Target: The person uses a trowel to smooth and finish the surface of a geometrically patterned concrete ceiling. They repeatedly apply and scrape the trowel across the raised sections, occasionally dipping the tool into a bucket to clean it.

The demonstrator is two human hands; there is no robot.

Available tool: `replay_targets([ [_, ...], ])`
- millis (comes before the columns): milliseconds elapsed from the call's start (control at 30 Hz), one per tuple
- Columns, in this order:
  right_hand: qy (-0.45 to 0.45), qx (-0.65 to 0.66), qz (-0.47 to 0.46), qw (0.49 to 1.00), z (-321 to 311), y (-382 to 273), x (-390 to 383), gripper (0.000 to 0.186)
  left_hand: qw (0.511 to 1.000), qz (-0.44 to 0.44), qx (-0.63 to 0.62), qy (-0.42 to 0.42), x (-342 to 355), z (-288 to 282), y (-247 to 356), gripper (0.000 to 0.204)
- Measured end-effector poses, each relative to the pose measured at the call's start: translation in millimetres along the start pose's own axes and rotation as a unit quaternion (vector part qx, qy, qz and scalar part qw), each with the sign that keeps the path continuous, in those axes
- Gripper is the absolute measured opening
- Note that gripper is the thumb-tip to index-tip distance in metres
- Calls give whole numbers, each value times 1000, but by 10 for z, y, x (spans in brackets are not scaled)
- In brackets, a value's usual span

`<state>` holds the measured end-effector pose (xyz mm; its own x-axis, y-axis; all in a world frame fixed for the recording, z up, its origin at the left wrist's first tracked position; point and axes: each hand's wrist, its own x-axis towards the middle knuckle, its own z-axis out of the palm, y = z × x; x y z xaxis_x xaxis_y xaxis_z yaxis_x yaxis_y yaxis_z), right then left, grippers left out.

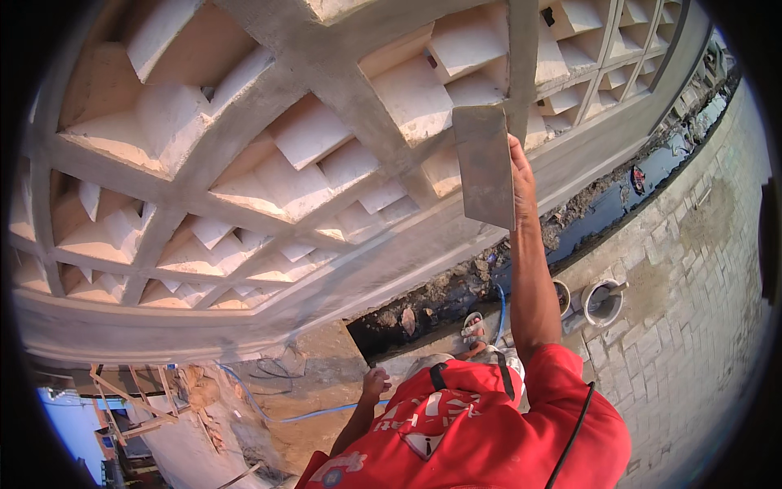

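Right hand: the right hand (pixel 523 183) is up high, arm stretched out, fingers wrapped round the far side of a flat trowel (pixel 483 167), so yeah, gripping it.
Trowel: grey rectangular blade, smudged face toward the camera, held in front of the lattice wall (pixel 305 53). Can't tell if it's actually touching.
Left hand: the left hand (pixel 375 383) is way down low beside the red shirt (pixel 497 444), fingers looking curled. Pretty small in view, so can't tell if it's holding anything.
Cord: a black cord (pixel 573 436) runs down over the shirt on the right arm's side.
Wall: grey crossing bars, with pale angled blocks (pixel 281 183) set inside the openings.
Ditch: dark, wet ditch (pixel 586 236) along the foot of the wall, rubble on its edge.
Foot: one sandalled foot (pixel 474 328) right by the ditch.
Buckets: a round bucket (pixel 604 303) on the paving (pixel 676 359), plus a second container (pixel 562 297) partly behind the forearm.
Hose: blue hose (pixel 326 414) on the ground, left-hand side.
Far left: some wooden poles (pixel 134 399).
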<state>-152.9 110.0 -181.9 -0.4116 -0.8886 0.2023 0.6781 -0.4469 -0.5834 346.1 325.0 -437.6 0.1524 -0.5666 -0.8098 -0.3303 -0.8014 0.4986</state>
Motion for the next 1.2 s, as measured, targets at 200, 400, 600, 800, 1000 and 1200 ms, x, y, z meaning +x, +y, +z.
replay_targets([
  [200,-19,-21,22,999,-87,164,13,38,1000,11,25,-13,8,-97,-105,17],
  [400,-61,-67,31,995,134,124,-126,41,1000,-2,6,-17,85,33,73,18],
  [600,78,-22,-98,992,-230,-466,-185,31,999,40,-6,-26,132,175,178,19],
  [800,53,-150,-12,987,-107,-847,0,21,1000,10,2,-29,179,242,169,19],
  [1000,33,-122,43,991,-62,-817,86,22,999,17,-4,-33,248,281,139,20],
  [1200,57,-87,54,993,57,-843,-31,29,999,34,2,-41,246,291,198,21],
])
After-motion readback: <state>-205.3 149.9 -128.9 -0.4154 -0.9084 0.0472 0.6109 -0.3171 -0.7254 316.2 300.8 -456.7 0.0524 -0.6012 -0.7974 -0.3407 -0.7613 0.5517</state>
